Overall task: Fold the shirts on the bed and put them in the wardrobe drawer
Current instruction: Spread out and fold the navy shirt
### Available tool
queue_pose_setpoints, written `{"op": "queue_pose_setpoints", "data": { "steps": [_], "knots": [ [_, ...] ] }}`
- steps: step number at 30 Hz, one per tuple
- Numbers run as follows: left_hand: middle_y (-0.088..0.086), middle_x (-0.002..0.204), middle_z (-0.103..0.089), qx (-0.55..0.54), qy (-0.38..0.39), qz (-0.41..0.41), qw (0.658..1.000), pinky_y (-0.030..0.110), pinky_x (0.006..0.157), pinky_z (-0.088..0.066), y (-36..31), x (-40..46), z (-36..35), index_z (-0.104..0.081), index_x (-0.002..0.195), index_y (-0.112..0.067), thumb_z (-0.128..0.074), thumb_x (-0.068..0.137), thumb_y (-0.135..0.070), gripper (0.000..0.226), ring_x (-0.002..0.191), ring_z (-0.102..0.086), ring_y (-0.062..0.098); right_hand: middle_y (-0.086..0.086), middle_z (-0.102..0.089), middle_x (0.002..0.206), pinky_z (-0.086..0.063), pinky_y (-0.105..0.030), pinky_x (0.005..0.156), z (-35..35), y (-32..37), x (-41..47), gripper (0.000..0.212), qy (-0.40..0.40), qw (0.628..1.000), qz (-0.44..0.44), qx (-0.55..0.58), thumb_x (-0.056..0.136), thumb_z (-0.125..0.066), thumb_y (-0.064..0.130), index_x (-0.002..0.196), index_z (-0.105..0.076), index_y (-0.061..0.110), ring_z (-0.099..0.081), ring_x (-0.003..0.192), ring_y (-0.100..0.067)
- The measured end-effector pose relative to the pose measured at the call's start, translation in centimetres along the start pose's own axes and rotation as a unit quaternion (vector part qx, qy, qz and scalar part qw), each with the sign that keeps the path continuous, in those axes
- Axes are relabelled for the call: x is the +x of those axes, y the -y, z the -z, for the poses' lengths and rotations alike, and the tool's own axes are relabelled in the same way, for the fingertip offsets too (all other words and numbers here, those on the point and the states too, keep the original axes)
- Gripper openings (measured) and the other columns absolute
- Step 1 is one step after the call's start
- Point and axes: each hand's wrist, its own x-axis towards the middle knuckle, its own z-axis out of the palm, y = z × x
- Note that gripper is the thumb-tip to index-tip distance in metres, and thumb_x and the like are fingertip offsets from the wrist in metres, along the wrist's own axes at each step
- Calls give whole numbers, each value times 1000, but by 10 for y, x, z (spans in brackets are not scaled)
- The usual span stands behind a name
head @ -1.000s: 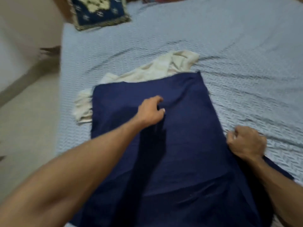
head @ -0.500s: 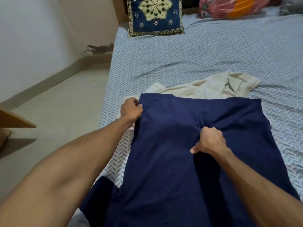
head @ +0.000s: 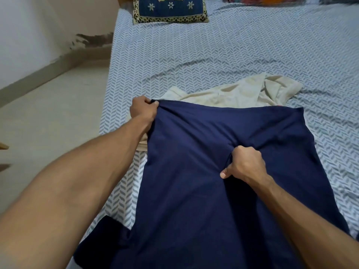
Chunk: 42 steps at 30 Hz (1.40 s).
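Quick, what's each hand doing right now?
Left hand: grips the far left corner of the navy shirt.
Right hand: clenches a bunch of the navy shirt's middle.

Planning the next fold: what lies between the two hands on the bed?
In the head view, only navy shirt fabric spans from the left hand to the right hand; both grip it.
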Motion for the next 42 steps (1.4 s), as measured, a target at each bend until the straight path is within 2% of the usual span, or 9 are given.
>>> {"op": "queue_pose_setpoints", "data": {
  "steps": [5,9,14,19,22,25,30,35,42],
  "knots": [
    [-2,111,-67,-36,60,-76,995,30,94,-51,20,-38,40,-56,129,-24,-75,86,-33,48,103,-64,19,-1,-57,72,-46,-33,64,-1,4,-2,50,-9,1000,-14,1,51,-100,34,73,-61,12,-55,78,-27],
    [7,128,-63,50,39,-176,982,31,102,-42,80,-101,109,-54,136,-15,-75,85,-24,56,118,-58,23,-6,-60,83,-50,-35,67,-2,2,-3,52,-15,999,-32,14,55,-98,33,84,-64,9,-56,79,-26],
    [6,117,-68,164,148,-11,975,32,92,-49,169,-197,201,-60,123,-17,-78,81,-36,49,108,-64,27,-32,-33,149,-41,-54,110,-44,19,-52,81,-151,988,0,-18,84,-77,17,147,-31,-2,-33,139,-46],
    [-2,98,-65,207,220,31,953,32,85,-51,201,-236,233,-62,105,-18,-79,79,-37,37,95,-63,21,-14,-60,116,-54,-46,88,-131,69,-185,43,-228,944,216,103,75,-74,17,115,-60,10,-56,106,-39],
    [3,97,-70,206,218,46,953,32,81,-51,211,-245,232,-61,90,-20,-78,75,-40,29,94,-66,24,-2,-60,103,-52,-42,82,-172,96,-259,28,-143,941,303,55,85,-64,42,103,-58,21,-55,99,-28],
    [8,95,-71,199,182,66,961,34,80,-54,225,-253,232,-65,86,-16,-74,75,-31,21,91,-67,28,-3,-56,110,-49,-45,83,-200,106,-306,46,-57,940,333,-46,85,-57,60,109,-51,22,-54,105,-29],
    [15,82,-70,46,106,98,988,40,65,-62,224,-260,235,-62,78,-11,-71,81,-14,10,77,-70,32,-8,-53,120,-48,-45,75,-213,106,-329,48,-38,940,331,-65,93,-60,49,124,-42,17,-55,110,-32],
    [16,81,-68,13,55,41,998,44,54,-62,205,-276,241,-61,85,-7,-72,79,-8,12,74,-68,33,-12,-54,118,-36,-43,66,-209,103,-343,25,-46,941,332,-56,97,-49,12,121,-42,12,-58,107,-38],
    [6,71,-70,53,126,-176,975,43,52,-60,116,-319,215,-57,83,-19,-63,77,-8,15,53,-69,25,5,-63,94,-43,-32,74,-195,56,-345,25,-39,935,226,270,89,-58,22,112,-48,23,-62,90,-22]
  ]
}}
